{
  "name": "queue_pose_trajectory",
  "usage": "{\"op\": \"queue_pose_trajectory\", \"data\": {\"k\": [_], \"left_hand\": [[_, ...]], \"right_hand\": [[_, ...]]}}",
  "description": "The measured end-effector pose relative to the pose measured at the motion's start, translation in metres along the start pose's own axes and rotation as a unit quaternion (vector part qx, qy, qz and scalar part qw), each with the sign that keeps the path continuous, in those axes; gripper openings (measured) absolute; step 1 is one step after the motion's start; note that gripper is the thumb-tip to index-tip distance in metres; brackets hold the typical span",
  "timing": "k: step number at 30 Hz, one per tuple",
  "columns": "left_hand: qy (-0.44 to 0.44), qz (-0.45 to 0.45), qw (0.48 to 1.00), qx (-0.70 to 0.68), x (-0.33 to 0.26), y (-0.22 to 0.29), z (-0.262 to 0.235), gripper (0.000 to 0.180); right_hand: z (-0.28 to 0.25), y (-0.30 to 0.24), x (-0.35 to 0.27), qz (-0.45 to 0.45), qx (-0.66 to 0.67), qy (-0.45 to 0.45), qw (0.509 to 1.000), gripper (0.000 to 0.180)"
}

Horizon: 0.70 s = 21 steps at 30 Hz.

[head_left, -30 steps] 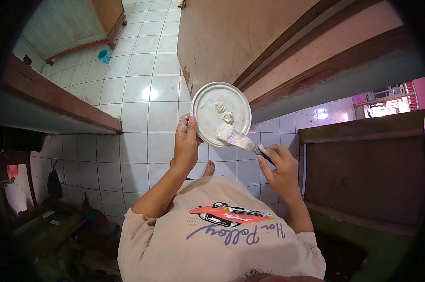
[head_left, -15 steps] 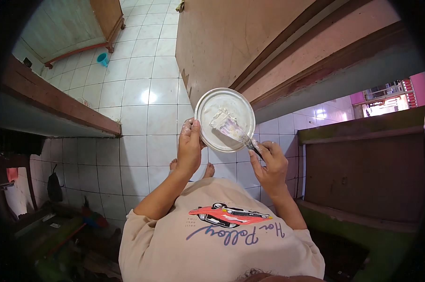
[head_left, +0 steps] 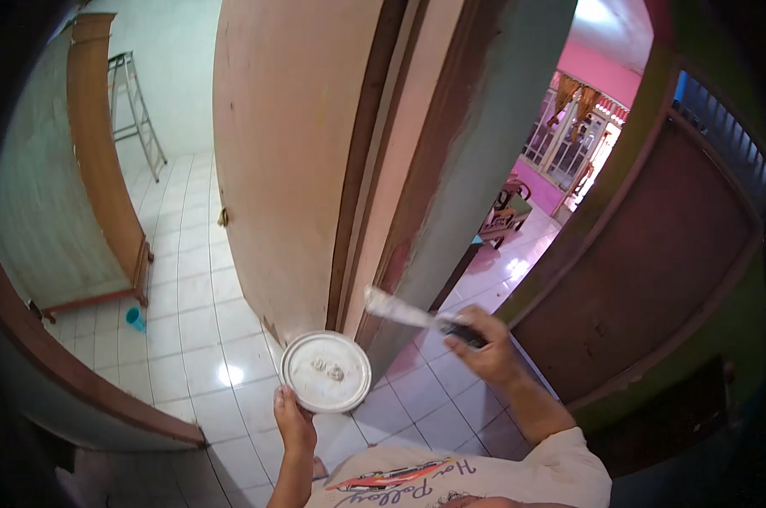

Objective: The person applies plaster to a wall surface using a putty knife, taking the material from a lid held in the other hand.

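Your left hand [head_left: 295, 421] is closed on the lower-left rim of the white lid [head_left: 307, 391]; your right hand [head_left: 482, 342], closed, holds the putty knife [head_left: 410, 314] to the lid's upper right.

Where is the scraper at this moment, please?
In the head view, the scraper is slightly right of and below the centre, held in the right-hand grip, above and to the right of the round white lid.

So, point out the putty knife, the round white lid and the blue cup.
Putty knife [head_left: 410, 313], head view: on its blade.
Round white lid [head_left: 319, 390], head view: on its bare surface.
Blue cup [head_left: 136, 321], head view: on its side.
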<state>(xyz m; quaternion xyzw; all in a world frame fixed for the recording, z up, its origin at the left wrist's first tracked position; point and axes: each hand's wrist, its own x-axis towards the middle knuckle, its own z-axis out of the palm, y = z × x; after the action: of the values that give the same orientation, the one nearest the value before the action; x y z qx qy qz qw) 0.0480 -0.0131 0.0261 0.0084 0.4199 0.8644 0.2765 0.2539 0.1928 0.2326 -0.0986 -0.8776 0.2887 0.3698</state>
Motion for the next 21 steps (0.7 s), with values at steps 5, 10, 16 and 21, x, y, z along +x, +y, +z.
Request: {"op": "queue_pose_trajectory", "data": {"k": [5, 10, 16, 21], "left_hand": [[0.000, 0.005, 1.000, -0.007, -0.001, 0.005, -0.015, 0.019], [-0.014, 0.012, 1.000, -0.006, -0.001, 0.002, -0.011, 0.023], [-0.016, 0.026, 0.999, -0.011, 0.003, -0.002, -0.017, 0.026], [-0.018, 0.023, 1.000, -0.002, 0.003, -0.001, -0.016, 0.026]], "right_hand": [[-0.089, -0.032, 0.057, -0.076, -0.064, 0.114, 0.989, 0.024], [-0.176, -0.059, 0.118, -0.049, -0.074, 0.143, 0.986, 0.026], [-0.244, -0.081, 0.174, -0.056, -0.118, 0.093, 0.987, 0.028], [-0.271, -0.093, 0.203, -0.068, -0.120, 0.055, 0.989, 0.028]]}}
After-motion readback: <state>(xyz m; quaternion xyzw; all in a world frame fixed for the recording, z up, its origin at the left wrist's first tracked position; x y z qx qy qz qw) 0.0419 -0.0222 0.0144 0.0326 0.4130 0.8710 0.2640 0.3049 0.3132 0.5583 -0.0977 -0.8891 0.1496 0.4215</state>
